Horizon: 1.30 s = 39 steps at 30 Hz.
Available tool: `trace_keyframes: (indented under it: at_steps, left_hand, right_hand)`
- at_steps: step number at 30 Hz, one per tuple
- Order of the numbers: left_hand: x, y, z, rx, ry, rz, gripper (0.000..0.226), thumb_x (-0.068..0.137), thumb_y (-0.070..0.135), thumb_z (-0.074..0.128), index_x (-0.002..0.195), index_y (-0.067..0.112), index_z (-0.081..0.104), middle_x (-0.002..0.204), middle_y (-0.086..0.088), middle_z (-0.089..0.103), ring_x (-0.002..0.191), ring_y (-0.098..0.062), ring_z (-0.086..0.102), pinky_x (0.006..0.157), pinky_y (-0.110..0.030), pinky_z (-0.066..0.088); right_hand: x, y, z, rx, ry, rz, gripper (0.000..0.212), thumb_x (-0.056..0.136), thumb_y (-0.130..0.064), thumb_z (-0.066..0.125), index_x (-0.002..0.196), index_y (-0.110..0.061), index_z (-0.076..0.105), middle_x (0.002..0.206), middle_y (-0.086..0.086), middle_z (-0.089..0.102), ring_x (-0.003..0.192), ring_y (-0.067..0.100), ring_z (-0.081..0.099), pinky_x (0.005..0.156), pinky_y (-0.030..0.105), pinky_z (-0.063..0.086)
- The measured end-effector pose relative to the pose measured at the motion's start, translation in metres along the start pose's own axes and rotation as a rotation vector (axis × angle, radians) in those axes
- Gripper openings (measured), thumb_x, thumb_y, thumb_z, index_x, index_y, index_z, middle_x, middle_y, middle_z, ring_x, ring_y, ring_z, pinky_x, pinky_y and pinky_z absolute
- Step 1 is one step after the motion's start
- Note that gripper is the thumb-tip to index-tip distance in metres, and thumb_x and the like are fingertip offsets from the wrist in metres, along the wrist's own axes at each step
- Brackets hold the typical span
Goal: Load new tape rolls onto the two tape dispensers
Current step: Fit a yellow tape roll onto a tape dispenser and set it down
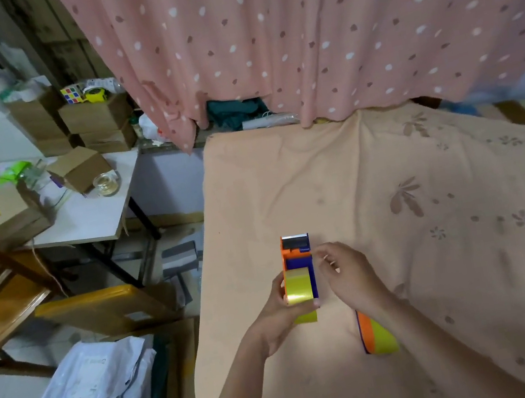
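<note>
Over peach bedsheet: our left hand clamps orange-blue tape dispenser, yellow tape roll seated in it. Right hand beside, fingers loosely curled, holding nothing we can discern. Second dispenser lies under right wrist, loaded. No readable writing on either.

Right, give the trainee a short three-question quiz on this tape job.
1. True or false: the left hand holds the dispenser with a yellow tape roll in it.
2. Where is the second dispenser? A) on the side table B) on the bed sheet under the right forearm
3. Which hand is pinched at the dispenser's right side?

Key: 1 true; 2 B; 3 the right hand.
</note>
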State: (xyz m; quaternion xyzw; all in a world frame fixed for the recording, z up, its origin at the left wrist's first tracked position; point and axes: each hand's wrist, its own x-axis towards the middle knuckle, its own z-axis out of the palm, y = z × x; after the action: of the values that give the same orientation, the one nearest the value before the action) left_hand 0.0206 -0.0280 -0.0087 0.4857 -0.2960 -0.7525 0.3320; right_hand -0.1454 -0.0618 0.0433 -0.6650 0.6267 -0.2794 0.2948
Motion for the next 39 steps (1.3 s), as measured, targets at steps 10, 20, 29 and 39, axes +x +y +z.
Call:
trace_keyframes:
  at_steps: [10,20,29,39]
  left_hand:
    - [0.001,0.008,0.028,0.105,-0.089,0.069,0.108,0.066,-0.001,0.086,0.149,0.035,0.029,0.146,-0.009,0.05,0.131,-0.035,0.055,0.091,-0.039,0.055]
    - [0.011,0.014,0.039,0.11,-0.094,0.075,0.109,0.065,-0.001,0.086,0.151,0.032,0.028,0.148,-0.007,0.047,0.128,-0.031,0.057,0.092,-0.036,0.054]
    - [0.021,0.023,0.037,0.153,-0.079,0.082,0.114,0.06,0.005,0.091,0.15,0.035,0.028,0.146,-0.005,0.044,0.13,-0.032,0.053,0.089,-0.035,0.056]
    - [0.029,0.019,0.037,0.185,-0.079,0.05,0.112,0.058,0.016,0.093,0.147,0.04,0.029,0.139,0.002,0.049,0.12,-0.022,0.059,0.084,-0.027,0.056]
  right_hand:
    - [0.004,-0.007,-0.023,-0.213,-0.364,0.045,0.05,0.084,-0.025,0.076,0.131,-0.016,0.062,0.123,0.004,0.054,0.106,0.02,0.058,0.088,0.024,0.045]
    - [0.012,-0.012,-0.039,-0.139,-0.35,0.1,0.018,0.082,-0.022,0.076,0.097,-0.024,0.066,0.081,-0.006,0.059,0.076,0.013,0.057,0.064,0.022,0.044]
    - [0.03,-0.017,-0.05,-0.094,-0.348,0.148,0.02,0.08,-0.016,0.075,0.074,-0.03,0.062,0.074,-0.008,0.062,0.075,0.011,0.061,0.061,0.019,0.046]
    - [0.035,-0.016,-0.054,-0.101,-0.398,0.199,0.027,0.071,-0.017,0.087,0.06,-0.033,0.069,0.062,-0.015,0.064,0.068,-0.002,0.061,0.06,0.014,0.046]
